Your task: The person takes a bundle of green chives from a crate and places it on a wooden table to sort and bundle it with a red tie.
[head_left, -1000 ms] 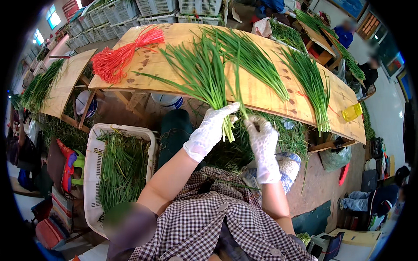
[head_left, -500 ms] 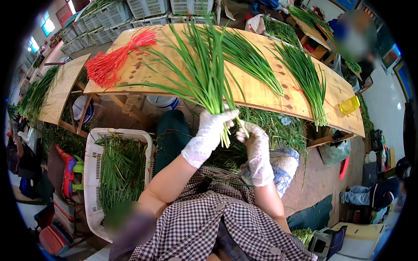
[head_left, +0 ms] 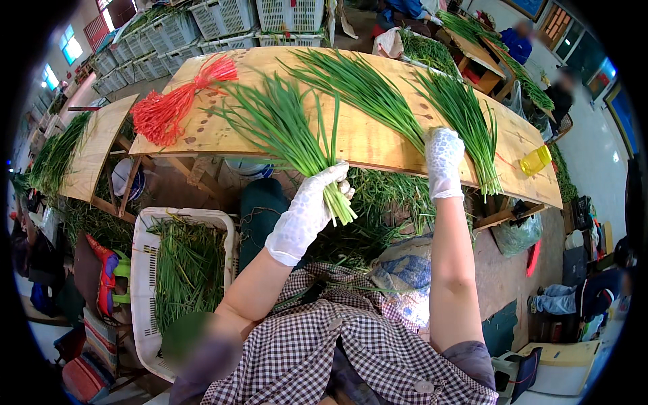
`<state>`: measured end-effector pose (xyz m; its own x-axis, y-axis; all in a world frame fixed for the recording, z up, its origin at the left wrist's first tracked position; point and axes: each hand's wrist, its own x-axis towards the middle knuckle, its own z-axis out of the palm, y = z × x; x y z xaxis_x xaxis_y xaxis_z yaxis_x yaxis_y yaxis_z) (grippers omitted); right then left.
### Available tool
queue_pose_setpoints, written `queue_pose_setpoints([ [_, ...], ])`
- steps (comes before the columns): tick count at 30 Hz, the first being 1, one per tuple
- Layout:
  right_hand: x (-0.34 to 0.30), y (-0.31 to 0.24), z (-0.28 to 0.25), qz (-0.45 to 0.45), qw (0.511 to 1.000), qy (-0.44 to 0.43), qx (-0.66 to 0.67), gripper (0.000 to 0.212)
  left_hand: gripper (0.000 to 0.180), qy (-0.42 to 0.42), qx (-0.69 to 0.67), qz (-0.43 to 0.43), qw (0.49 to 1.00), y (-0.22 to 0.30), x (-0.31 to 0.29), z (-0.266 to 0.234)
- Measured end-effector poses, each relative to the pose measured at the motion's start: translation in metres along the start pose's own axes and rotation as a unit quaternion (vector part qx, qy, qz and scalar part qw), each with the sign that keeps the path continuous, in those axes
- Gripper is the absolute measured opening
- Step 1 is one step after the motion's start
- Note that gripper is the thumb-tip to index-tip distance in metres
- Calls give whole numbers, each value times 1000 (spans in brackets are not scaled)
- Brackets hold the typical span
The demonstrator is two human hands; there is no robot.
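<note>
My left hand (head_left: pixel 314 202), in a white patterned glove, is closed round the lower stems of a bunch of long green garlic chives (head_left: pixel 287 135). Their leaves fan out over the wooden table (head_left: pixel 229 135), and the pale cut ends stick out below my fist. Reaching to the table's front edge, my gloved right hand (head_left: pixel 444 158) has its fingers curled at the stem ends of a second chive bunch (head_left: pixel 364 88). What lies in those fingers is hidden. Just right of that hand, a third chive bunch (head_left: pixel 466 125) rests on the table.
A bundle of red ties (head_left: pixel 169 111) lies at the table's left, a yellow container (head_left: pixel 535 160) at its right end. A white crate (head_left: pixel 142 297) of loose greens stands at my left. Stacked grey crates (head_left: pixel 219 17) fill the back. Other people (head_left: pixel 594 297) are farther off.
My right hand has left the held bunch and moved right and forward to the middle bunch on the table. The left hand has lowered its chives, leaves tilting left over the table.
</note>
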<state>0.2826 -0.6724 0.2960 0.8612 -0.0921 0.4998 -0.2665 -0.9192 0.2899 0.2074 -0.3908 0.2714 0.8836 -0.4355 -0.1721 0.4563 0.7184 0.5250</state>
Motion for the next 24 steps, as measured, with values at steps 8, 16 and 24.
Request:
queue_pose_setpoints([
  [8,-71,-58,-44,165,915,15,368,22,9,111,21,15,993,-1,8,-17],
  [16,-2,-3,17,51,995,-89,-12,24,11,71,53,7,996,0,9,-3],
  [24,-63,-63,-89,187,839,-84,504,19,12,84,45,60,994,21,1,1],
])
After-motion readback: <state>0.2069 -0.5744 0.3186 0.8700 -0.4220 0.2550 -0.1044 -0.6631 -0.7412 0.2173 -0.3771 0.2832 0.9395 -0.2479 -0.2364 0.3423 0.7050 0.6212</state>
